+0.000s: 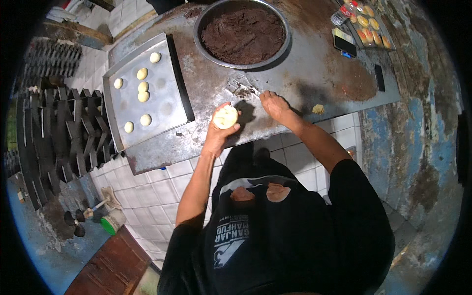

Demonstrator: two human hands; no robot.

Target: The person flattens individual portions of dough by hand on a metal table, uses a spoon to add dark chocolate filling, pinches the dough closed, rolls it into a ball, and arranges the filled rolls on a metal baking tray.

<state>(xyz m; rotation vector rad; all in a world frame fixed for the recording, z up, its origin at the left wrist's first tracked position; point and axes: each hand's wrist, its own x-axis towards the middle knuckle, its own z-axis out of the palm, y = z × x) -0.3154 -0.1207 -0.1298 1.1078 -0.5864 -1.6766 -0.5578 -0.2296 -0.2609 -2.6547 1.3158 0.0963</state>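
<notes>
My left hand (219,130) is closed around a round, flattened piece of pale dough (226,117), held up just over the table's near edge. The dough's top looks uneven. To its right, my right hand (275,105) is closed low over the metal table, its fingers around a thin tool (253,91) whose tip points left. Most of that tool is hidden by the fingers. The tip is by a smeared patch with dark crumbs. Beyond both hands stands a wide metal bowl (197,37) filled with dark brown, crumbly paste (243,35).
On the left lies a metal baking tray (164,105) with several pale dough balls (143,97). A scrap of dough (318,109) is right of my right hand. Farther right are a phone (345,46), a dark bar (379,77), a plastic bottle (339,17) and baked buns (368,35).
</notes>
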